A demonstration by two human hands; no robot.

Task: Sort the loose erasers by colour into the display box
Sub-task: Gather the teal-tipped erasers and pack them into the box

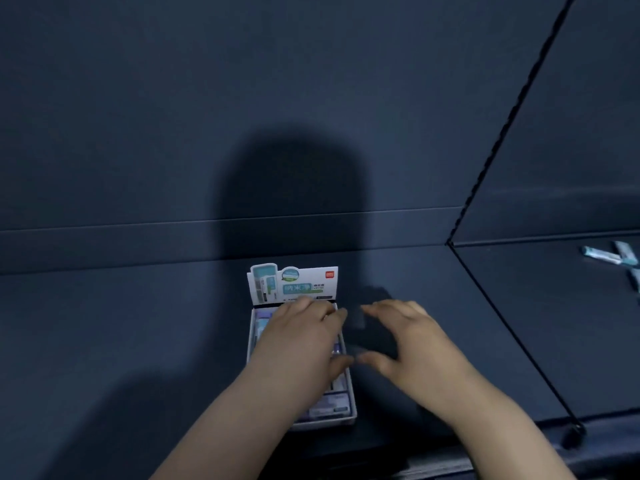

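Observation:
A white display box with an upright printed lid flap sits on the dark table in front of me. Purple and pale blue erasers lie inside it. My left hand rests flat over the box's contents, fingers spread, and hides most of them. My right hand hovers just right of the box over the dark surface, fingers apart, with nothing visible in it. Several loose teal-and-white erasers lie far off at the right edge.
The dark blue table meets a dark wall at the back. A black seam or cord runs diagonally across the right side, separating the loose erasers from the box. The table's front edge lies just below the box.

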